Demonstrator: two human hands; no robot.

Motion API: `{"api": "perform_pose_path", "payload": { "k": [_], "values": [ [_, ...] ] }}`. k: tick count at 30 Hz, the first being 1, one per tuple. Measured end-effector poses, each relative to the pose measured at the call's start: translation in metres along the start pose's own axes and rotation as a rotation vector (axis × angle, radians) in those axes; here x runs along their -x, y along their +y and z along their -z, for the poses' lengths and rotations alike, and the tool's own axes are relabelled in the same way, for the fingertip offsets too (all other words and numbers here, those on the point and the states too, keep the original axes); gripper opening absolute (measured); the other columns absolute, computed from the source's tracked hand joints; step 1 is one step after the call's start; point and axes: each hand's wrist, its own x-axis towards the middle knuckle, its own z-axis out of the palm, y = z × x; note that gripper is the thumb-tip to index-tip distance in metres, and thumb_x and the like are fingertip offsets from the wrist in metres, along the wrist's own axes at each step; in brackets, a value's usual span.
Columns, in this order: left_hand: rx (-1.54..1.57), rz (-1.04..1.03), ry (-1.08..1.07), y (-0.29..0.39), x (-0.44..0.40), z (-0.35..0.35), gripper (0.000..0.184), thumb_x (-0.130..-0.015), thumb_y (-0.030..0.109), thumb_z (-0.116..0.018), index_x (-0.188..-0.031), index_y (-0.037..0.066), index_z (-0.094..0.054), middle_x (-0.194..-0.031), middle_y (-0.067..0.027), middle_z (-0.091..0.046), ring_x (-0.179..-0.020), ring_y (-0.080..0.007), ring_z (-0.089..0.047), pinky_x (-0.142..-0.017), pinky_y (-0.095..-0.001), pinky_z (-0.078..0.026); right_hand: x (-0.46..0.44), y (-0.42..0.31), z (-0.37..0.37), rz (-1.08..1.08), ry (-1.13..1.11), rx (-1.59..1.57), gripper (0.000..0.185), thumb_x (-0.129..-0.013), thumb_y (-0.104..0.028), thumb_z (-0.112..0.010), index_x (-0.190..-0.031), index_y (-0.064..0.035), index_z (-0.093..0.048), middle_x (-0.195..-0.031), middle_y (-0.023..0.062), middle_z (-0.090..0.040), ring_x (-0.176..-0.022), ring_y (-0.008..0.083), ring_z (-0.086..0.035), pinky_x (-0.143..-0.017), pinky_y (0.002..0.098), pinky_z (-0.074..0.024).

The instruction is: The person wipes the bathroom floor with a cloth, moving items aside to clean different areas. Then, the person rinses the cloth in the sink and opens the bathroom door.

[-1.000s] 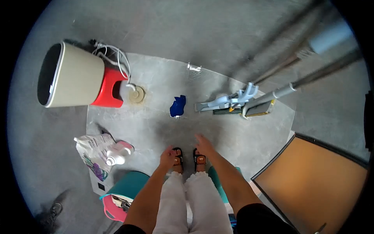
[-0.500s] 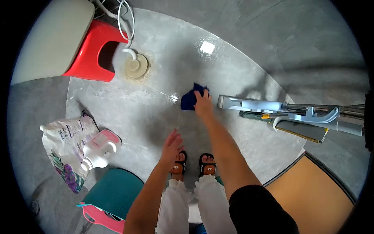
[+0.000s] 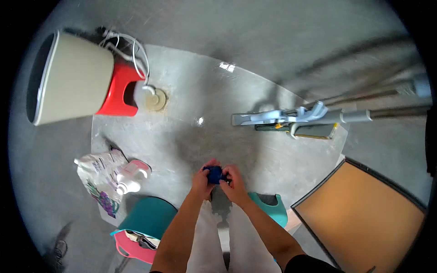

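Note:
A dark blue cloth (image 3: 215, 174), bunched up small, is held between both hands above the feet. My left hand (image 3: 201, 179) grips its left side, with the fingers behind it. On its right side, my right hand (image 3: 232, 181) pinches the edge with bent fingers. The hands are close together in front of the white trousers. Beyond them lies the grey floor (image 3: 195, 141), with a round beige drain cover (image 3: 155, 99) at the upper left.
At left are a beige bin-shaped object (image 3: 77, 79), a red stool (image 3: 119, 93), a white bag (image 3: 98, 173), a white bottle (image 3: 132, 177) and a teal basket (image 3: 148, 218). Long-handled mops (image 3: 291, 119) and an orange-brown panel (image 3: 364, 214) are at right; a teal stool (image 3: 273, 210) is nearer.
The blue cloth was lifted from the floor by my right hand and brought back toward the body. My left hand has closed on it too. The camera view has shifted.

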Motion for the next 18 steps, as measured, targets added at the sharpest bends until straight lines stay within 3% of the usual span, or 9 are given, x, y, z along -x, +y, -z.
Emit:
{"api": "perform_pose_path", "payload": {
  "k": [2, 4, 8, 11, 14, 18],
  "values": [
    [0.031, 0.162, -0.049, 0.008, 0.036, -0.039, 0.036, -0.104, 0.022, -0.031, -0.131, 0.007, -0.048, -0.126, -0.0106, -0.057, -0.113, -0.0262, -0.057, -0.095, -0.0425, -0.049, 0.013, -0.042, 0.010, 0.091, 0.267, -0.026, 0.031, -0.082, -0.020, -0.069, -0.107, -0.0034, -0.061, -0.102, 0.0122, -0.060, -0.108, 0.0320, -0.057, -0.100, 0.0431, -0.0386],
    [0.002, 0.346, -0.121, 0.014, 0.075, -0.070, 0.039, -0.104, 0.025, -0.028, -0.132, 0.007, -0.048, -0.128, -0.0110, -0.056, -0.116, -0.0270, -0.056, -0.098, -0.0438, -0.048, 0.039, -0.060, 0.019, 0.113, 0.293, 0.086, 0.035, -0.085, -0.024, -0.068, -0.112, -0.0030, -0.061, -0.107, 0.0142, -0.062, -0.110, 0.0342, -0.056, -0.103, 0.0455, -0.0361],
    [0.008, 0.454, -0.171, 0.021, 0.129, -0.114, 0.044, -0.105, 0.036, -0.028, -0.131, 0.008, -0.048, -0.126, -0.0097, -0.056, -0.116, -0.0261, -0.056, -0.098, -0.0442, -0.048, 0.092, -0.101, 0.047, 0.219, 0.389, 0.318, 0.038, -0.091, -0.029, -0.064, -0.117, -0.0021, -0.060, -0.115, 0.0188, -0.063, -0.112, 0.0360, -0.057, -0.101, 0.0468, -0.0388],
    [-0.275, 0.468, -0.153, 0.015, 0.175, -0.172, 0.042, -0.105, 0.039, -0.032, -0.125, 0.009, -0.051, -0.121, -0.0072, -0.058, -0.110, -0.0232, -0.058, -0.093, -0.0412, -0.050, 0.140, -0.147, 0.067, 0.105, 0.484, 0.107, 0.037, -0.093, -0.024, -0.062, -0.123, -0.0017, -0.057, -0.117, 0.0146, -0.064, -0.109, 0.0290, -0.060, -0.096, 0.0378, -0.0442],
    [-0.437, 0.468, -0.243, -0.015, 0.203, -0.216, 0.039, -0.104, 0.043, -0.037, -0.117, 0.010, -0.055, -0.112, -0.0039, -0.061, -0.102, -0.0191, -0.060, -0.088, -0.0369, -0.052, 0.197, -0.191, 0.086, -0.120, 0.668, -0.375, 0.036, -0.096, -0.022, -0.059, -0.126, -0.0026, -0.054, -0.118, 0.0143, -0.064, -0.107, 0.0249, -0.062, -0.092, 0.0345, -0.0470],
    [-0.773, 0.558, -0.343, -0.084, 0.244, -0.279, 0.039, -0.103, 0.045, -0.040, -0.111, 0.011, -0.058, -0.105, -0.0018, -0.062, -0.096, -0.0164, -0.061, -0.085, -0.0334, -0.053, 0.280, -0.216, 0.125, -0.046, 1.070, -0.357, 0.036, -0.099, -0.018, -0.054, -0.132, -0.0032, -0.049, -0.117, 0.0137, -0.063, -0.105, 0.0212, -0.060, -0.092, 0.0324, -0.0461]
  ]
}}
